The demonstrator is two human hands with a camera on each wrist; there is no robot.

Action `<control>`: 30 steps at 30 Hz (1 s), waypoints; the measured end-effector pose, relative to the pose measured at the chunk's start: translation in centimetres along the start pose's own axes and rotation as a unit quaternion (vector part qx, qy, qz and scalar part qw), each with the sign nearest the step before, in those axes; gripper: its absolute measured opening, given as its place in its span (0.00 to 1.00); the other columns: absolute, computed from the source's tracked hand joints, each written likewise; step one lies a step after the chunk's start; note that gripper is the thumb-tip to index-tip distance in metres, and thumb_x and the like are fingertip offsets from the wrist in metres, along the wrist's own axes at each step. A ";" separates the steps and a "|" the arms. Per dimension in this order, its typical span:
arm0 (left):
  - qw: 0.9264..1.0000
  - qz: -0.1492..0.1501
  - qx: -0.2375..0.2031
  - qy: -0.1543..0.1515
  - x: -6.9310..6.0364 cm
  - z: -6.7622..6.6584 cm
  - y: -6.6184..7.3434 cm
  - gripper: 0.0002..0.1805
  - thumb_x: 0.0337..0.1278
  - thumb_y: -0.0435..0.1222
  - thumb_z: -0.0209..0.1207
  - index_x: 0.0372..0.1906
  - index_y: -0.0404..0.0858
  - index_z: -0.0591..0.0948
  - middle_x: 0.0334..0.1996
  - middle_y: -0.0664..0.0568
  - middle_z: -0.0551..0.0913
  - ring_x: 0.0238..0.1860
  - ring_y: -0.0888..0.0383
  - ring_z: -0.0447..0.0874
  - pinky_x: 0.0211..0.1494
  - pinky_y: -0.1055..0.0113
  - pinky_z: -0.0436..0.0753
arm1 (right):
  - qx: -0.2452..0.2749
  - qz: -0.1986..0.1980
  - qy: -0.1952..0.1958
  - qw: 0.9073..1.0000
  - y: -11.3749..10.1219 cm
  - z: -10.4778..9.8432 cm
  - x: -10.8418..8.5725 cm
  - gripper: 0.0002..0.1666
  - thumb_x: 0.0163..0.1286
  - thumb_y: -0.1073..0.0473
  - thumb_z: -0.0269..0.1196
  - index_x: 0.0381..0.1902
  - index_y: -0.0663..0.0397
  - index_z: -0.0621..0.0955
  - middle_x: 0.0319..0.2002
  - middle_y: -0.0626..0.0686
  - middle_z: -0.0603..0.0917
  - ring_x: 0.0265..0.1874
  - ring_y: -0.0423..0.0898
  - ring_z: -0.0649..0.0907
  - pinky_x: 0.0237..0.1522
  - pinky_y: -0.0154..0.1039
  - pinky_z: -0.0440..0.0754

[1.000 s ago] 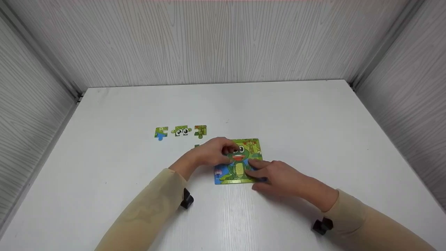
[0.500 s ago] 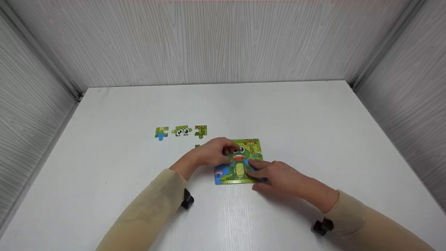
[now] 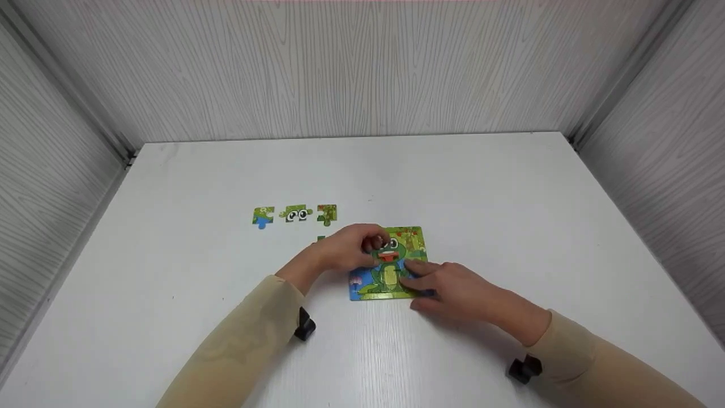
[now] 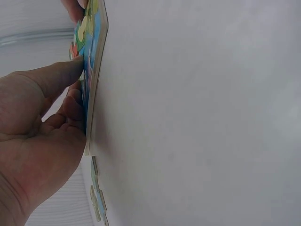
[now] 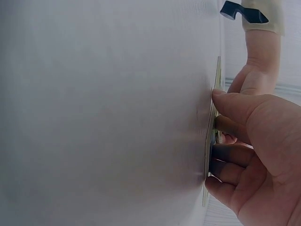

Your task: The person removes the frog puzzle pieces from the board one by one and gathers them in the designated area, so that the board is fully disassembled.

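Note:
A square frog puzzle [image 3: 391, 289] in a thin frame lies on the white table, with both hands at it. At its left side my left hand [image 3: 348, 246] reaches over the frog's face, fingers curled and thumb low. It seems to pinch a puzzle piece [image 3: 388, 256] with the frog's mouth, though the fingers partly hide the contact. My right hand [image 3: 453, 289] rests on the lower right part with nearly straight fingers spread over the puzzle. In the right wrist view the right thumb [image 5: 235, 103] touches the puzzle's edge.
Left of the puzzle lie a green-and-blue piece [image 3: 263, 216], a piece with frog eyes [image 3: 295, 213] and a green corner piece [image 3: 327, 213]. Another piece [image 3: 320, 238] is mostly hidden behind the left hand. Pale wood-grain walls [image 3: 351, 68] enclose the back and sides.
Both hands stay nearly in place. The mouth area of the frog looks slightly shifted, and a dark line now shows across the top of its belly.

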State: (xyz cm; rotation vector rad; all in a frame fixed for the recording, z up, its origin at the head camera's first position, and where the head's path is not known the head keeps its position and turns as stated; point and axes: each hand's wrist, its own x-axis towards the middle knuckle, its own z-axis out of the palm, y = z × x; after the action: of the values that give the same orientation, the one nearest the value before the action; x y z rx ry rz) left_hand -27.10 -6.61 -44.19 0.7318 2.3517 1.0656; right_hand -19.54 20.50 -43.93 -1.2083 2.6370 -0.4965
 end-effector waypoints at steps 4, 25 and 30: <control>1.000 -0.002 -0.005 0.003 -0.1 0.0 0.0 0.21 0.68 0.29 0.67 0.64 0.42 0.80 0.48 0.52 0.79 0.48 0.53 0.74 0.57 0.60 0.77 | 0.001 0.003 -0.003 1.000 -0.1 0.0 0.0 0.29 0.75 0.49 0.70 0.69 0.54 0.82 0.74 0.63 0.73 0.69 0.60 0.79 0.61 0.60 0.81; 1.000 -0.004 -0.013 0.015 -0.3 0.5 0.3 0.29 0.59 0.33 0.74 0.63 0.46 0.76 0.50 0.51 0.79 0.48 0.53 0.76 0.57 0.59 0.77 | 0.003 0.009 -0.003 1.000 -0.1 -0.1 0.0 0.29 0.77 0.48 0.68 0.69 0.53 0.82 0.75 0.62 0.72 0.69 0.60 0.78 0.61 0.60 0.80; 1.000 -0.011 -0.015 0.014 -0.3 0.6 0.3 0.30 0.58 0.34 0.75 0.64 0.46 0.75 0.50 0.52 0.80 0.49 0.53 0.76 0.58 0.59 0.77 | 0.008 0.014 -0.006 1.000 -0.1 -0.1 0.0 0.29 0.77 0.48 0.68 0.70 0.53 0.81 0.75 0.62 0.72 0.69 0.60 0.78 0.62 0.61 0.80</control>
State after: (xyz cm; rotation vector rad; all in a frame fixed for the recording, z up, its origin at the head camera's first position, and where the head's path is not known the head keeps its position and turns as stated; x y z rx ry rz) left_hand -26.42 -6.34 -44.22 0.6833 2.3567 1.1065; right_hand -19.54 20.47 -43.81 -1.1655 2.6312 -0.5018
